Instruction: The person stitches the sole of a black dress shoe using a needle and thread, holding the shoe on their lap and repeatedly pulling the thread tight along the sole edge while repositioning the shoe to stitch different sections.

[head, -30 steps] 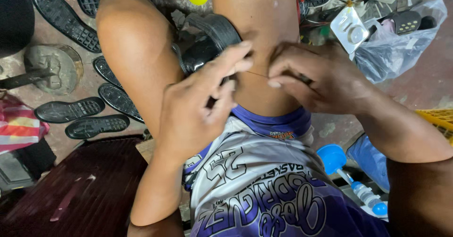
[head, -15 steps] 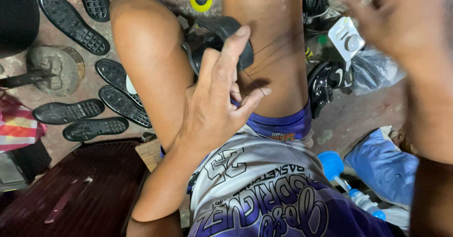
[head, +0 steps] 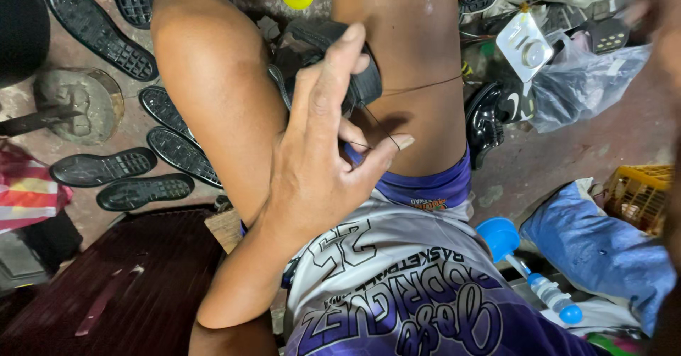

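A black shoe [head: 312, 47] is wedged between my bare thighs, sole side towards me. My left hand [head: 319, 171] lies against it with the fingers stretched up over the shoe. Its thumb and a bent finger pinch a thin dark thread [head: 425, 85]. The thread runs taut from the shoe across my right thigh towards the right. My right hand [head: 656, 15] is a blur at the top right corner, far from the shoe, and its grip cannot be made out. My forearm runs down the right edge.
Several black soles [head: 124, 168] lie on the floor at the left, by a round metal stand [head: 78, 101]. To the right are another black shoe [head: 489, 122], a plastic bag [head: 582, 79], a yellow basket [head: 638, 193], a blue cloth [head: 596, 246] and a blue-capped bottle [head: 546, 288].
My right hand left the shoe and swung out to the upper right, drawing the thread taut. My left hand stayed at the shoe and spread its fingers over it.
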A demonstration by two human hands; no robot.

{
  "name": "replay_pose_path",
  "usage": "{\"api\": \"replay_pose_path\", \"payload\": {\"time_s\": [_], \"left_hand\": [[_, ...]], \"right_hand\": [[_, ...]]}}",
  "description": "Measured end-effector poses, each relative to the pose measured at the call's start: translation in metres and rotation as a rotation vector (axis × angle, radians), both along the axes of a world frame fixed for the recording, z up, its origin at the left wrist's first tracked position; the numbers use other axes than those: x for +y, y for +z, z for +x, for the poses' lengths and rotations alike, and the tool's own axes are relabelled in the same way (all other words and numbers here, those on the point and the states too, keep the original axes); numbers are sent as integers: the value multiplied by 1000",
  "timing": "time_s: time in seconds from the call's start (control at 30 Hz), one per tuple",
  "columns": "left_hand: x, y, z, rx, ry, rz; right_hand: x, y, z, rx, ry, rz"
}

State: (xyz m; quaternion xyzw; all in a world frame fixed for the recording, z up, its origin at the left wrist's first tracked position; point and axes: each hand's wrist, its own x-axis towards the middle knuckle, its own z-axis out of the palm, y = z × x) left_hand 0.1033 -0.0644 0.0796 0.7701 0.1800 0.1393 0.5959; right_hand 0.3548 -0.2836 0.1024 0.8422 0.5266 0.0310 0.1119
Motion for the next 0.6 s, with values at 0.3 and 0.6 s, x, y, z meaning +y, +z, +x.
{"api": "replay_pose_path", "payload": {"time_s": [0.3,0.6], "left_hand": [[-2,-4,-6,-97,18,-29],[22,-34,-44,112,353,73]], "right_hand": [[57,-39,-86,532,346,410],[73,-36,-89,1020,-107,322]]}}
